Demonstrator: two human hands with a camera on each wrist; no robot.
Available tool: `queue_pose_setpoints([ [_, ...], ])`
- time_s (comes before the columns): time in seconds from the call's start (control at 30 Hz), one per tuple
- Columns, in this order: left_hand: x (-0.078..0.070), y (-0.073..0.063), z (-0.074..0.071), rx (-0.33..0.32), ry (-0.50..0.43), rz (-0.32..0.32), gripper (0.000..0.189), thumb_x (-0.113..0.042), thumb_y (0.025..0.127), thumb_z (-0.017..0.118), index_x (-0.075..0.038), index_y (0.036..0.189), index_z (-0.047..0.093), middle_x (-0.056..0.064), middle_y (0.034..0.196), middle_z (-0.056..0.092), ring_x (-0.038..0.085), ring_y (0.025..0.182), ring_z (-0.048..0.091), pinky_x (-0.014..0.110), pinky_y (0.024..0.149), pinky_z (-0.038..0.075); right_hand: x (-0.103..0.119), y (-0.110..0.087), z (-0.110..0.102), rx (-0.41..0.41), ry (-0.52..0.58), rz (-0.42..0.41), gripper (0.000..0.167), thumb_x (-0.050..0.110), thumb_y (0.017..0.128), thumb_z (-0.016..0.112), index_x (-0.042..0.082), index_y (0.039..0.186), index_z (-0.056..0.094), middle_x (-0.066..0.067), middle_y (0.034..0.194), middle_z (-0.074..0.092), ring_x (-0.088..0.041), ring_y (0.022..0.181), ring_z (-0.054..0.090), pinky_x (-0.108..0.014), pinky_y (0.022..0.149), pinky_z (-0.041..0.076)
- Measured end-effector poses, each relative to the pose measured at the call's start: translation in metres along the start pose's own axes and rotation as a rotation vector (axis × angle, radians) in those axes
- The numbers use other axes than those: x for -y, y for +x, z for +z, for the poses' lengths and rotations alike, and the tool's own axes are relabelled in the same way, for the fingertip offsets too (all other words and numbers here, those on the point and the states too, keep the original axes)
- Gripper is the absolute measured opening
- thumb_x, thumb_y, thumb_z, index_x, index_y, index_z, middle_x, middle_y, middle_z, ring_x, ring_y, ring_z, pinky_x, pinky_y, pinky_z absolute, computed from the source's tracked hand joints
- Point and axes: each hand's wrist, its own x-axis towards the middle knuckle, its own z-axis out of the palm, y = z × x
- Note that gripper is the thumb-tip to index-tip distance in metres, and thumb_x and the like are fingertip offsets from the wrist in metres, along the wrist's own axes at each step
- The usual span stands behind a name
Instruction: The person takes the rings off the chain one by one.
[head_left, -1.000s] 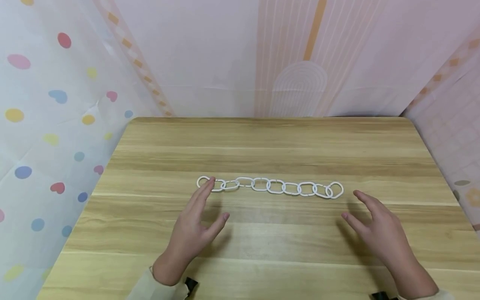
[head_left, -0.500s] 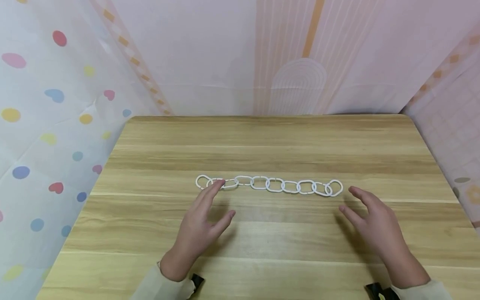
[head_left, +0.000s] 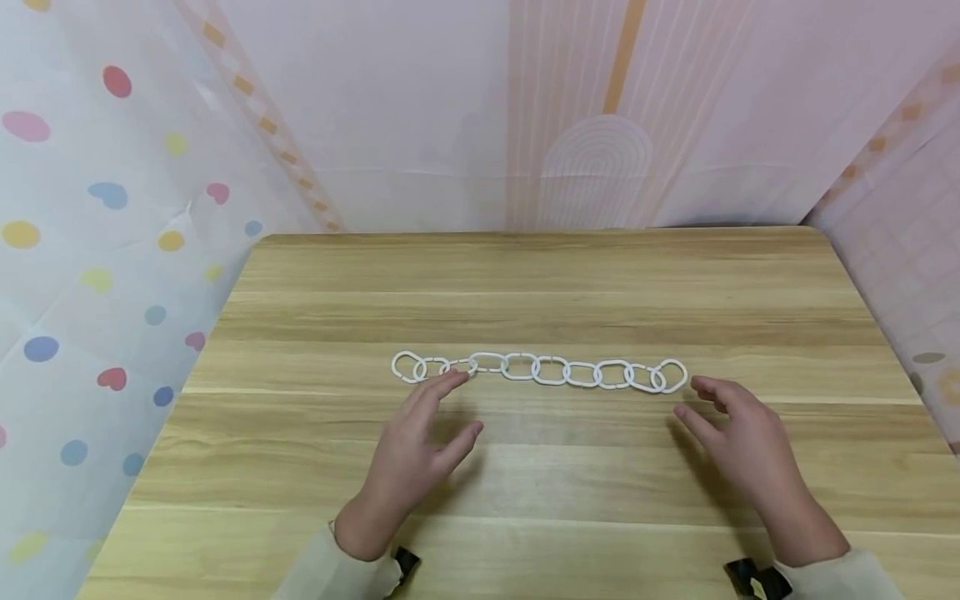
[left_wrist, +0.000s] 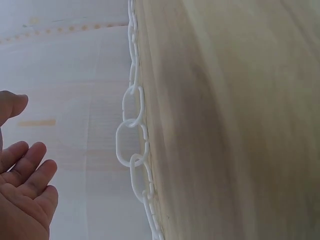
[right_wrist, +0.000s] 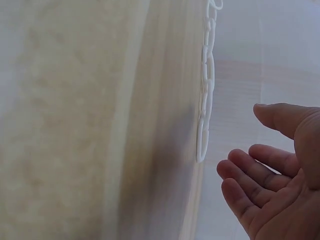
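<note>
A white chain (head_left: 550,358) of several linked oval rings lies stretched from left to right across the table. In the head view my left hand (head_left: 411,450) hovers near the chain's left part, its fingertips covering a bit of the lower edge of some links. My right hand (head_left: 750,446) is just beyond the chain's right end link, thumb and fingers apart. Both hands hold nothing. The left wrist view has the left hand (left_wrist: 25,185) with relaxed, spread fingers beside the chain (left_wrist: 132,142). In the right wrist view, the right hand (right_wrist: 275,175) is apart from the chain (right_wrist: 206,100).
The wooden table (head_left: 525,283) extends beneath both hands. A pale patterned cloth (head_left: 420,117) hangs behind its far edge, and another with coloured dots and hearts (head_left: 112,250) hangs on the left. Black straps (head_left: 757,579) are at the sleeve cuffs.
My left hand has moved to the right along the chain, uncovering its left end link. My right hand has shifted slightly left, closer to the right end link. The chain lies as before.
</note>
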Motion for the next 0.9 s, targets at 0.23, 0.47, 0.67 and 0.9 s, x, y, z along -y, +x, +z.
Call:
queue_pose_setpoints([
  [0.23,-0.003,0.004,0.005,-0.024,-0.003,0.048,0.058,-0.01,0.079,0.08,0.002,0.131,0.058,0.014,0.128,0.064,0.034,0.12,0.061,0.038,0.105,0.045,-0.002,0.006,0.002,0.025,0.014,0.019,0.044,0.018,0.093,0.073,-0.006,0.128,0.061,-0.028,0.116,0.065,-0.047,0.103,0.065,-0.06,0.086,0.052],
  [0.47,-0.005,0.007,0.011,-0.01,0.0,0.037,0.058,-0.01,0.077,0.082,-0.001,0.13,0.06,0.013,0.126,0.065,0.029,0.118,0.062,0.041,0.099,0.049,-0.004,0.011,0.003,0.024,0.015,0.035,0.043,0.02,0.095,0.072,-0.007,0.126,0.062,-0.027,0.117,0.065,-0.045,0.106,0.064,-0.059,0.087,0.051],
  [0.67,-0.007,0.009,0.017,0.005,-0.014,0.03,0.056,-0.01,0.076,0.083,-0.002,0.127,0.061,0.01,0.123,0.067,0.027,0.115,0.063,0.039,0.099,0.05,-0.005,0.013,0.003,0.03,0.017,0.05,0.04,0.017,0.094,0.072,-0.007,0.125,0.063,-0.027,0.117,0.065,-0.044,0.106,0.064,-0.059,0.088,0.051],
  [0.9,-0.01,0.012,0.023,0.013,-0.031,0.035,0.054,-0.009,0.076,0.084,-0.001,0.124,0.062,0.01,0.121,0.067,0.027,0.114,0.064,0.036,0.099,0.05,-0.007,0.018,0.003,0.096,0.006,0.097,0.044,0.019,0.095,0.071,-0.008,0.128,0.06,-0.028,0.117,0.065,-0.046,0.109,0.062,-0.059,0.089,0.05],
])
